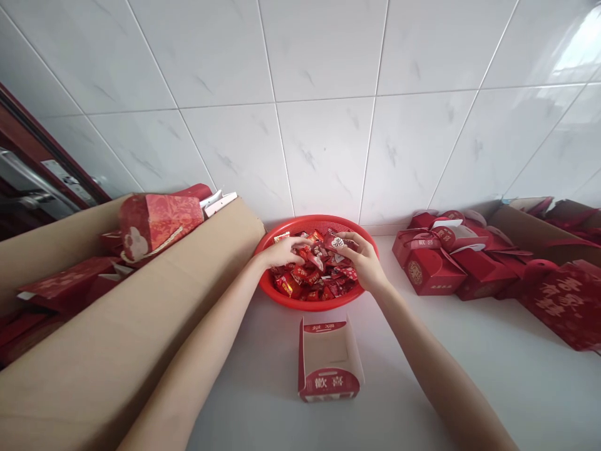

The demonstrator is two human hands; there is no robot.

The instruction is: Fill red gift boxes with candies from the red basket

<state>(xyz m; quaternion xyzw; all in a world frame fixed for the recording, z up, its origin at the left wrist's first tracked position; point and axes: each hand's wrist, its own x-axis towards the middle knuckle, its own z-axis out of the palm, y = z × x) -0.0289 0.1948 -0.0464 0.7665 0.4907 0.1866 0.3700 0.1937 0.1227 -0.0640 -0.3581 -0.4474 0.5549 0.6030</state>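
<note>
A red plastic basket point(310, 305) full of small wrapped candies point(307, 291) stands against the wall. Over its left side is my left hand point(284, 252), its fingers curled around a red wrapped candy at the top of the pile. At the right side, my right hand point(367, 262) pinches a dark red wrapped candy point(334, 243) with a pale round mark between thumb and fingers. In front of the basket sits an open red gift box point(329, 382) with white characters; its flaps are up and its inside shows bare.
At left a long cardboard carton point(188, 294) holds red gift boxes point(159, 222). On the right, several folded red gift boxes point(434, 272) stand on the white table point(399, 401), with another cardboard carton point(526, 228) behind. The tiled wall point(323, 156) closes off the back.
</note>
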